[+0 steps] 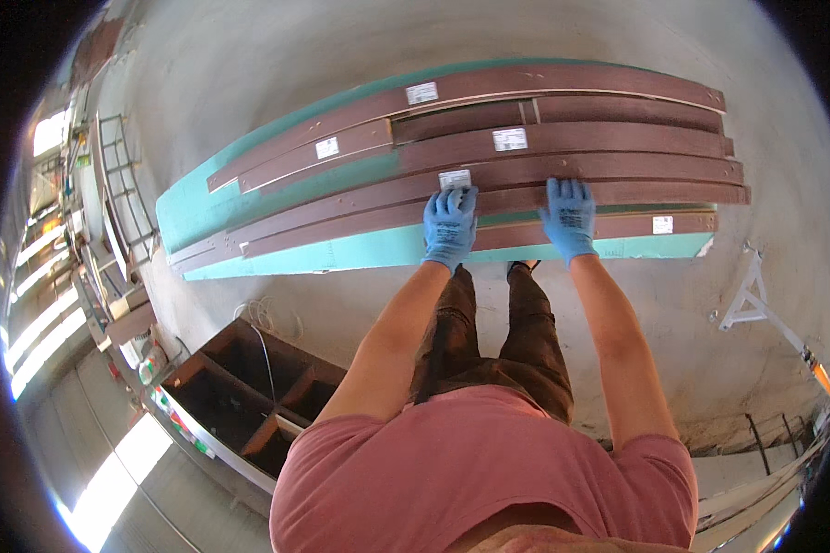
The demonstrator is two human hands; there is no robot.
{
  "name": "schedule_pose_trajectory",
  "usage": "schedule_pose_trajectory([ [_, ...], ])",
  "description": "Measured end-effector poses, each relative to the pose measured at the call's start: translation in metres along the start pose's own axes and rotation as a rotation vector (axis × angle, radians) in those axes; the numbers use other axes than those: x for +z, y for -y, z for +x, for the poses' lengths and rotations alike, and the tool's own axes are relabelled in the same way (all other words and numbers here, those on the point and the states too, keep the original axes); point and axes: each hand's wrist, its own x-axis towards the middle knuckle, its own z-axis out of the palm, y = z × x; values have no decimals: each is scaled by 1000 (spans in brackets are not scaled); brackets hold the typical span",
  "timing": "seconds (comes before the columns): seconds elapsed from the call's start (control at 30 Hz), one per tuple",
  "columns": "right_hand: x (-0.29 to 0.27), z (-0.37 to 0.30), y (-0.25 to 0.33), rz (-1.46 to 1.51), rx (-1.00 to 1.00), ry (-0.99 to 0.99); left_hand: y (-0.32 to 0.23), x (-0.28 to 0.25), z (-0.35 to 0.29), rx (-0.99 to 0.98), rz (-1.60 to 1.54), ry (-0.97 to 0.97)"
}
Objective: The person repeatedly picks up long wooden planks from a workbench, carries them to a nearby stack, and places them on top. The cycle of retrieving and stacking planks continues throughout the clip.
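My left hand [450,227], in a blue glove, lies over a long dark-brown board [360,221], its fingers bent at the board's far edge beside a white label [455,179]. To its right my right hand [570,219], gloved the same way, hooks its fingers over that board too. Both thumbs are hard to make out. Just beyond the fingertips runs another brown board [636,169]. Several more brown boards [563,80] with white labels lie farther off. Under them all is a light-green sheet [341,253]. A short board [655,224] lies nearer my feet.
A brown compartmented crate [221,392] stands at lower left, with a thin white cable [266,355] over it. On the right, a white triangular bracket [752,293] on a pole rests on the concrete floor [655,341]. A metal rack [124,189] and shelving line the left.
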Motion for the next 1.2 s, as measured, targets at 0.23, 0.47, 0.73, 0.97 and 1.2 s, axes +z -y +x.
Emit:
schedule_pose_trajectory([
  [0.23,-33,5,39,66,117,4,113,-42,-5,-474,-309,-300],
  [0.47,-60,101,248,262,-372,-249,498,-24,-64,-1062,-864,-802],
  [0.73,-34,327,462,175,-510,-112,670,-52,-65,-1307,-1503,-326],
  [0.97,-14,380,523,134,-470,249,674,-49,-66,-1161,-1676,-86],
  [1.2,-5,324,523,167,-648,-192,664,-40,-85,-1078,-1611,-67],
])
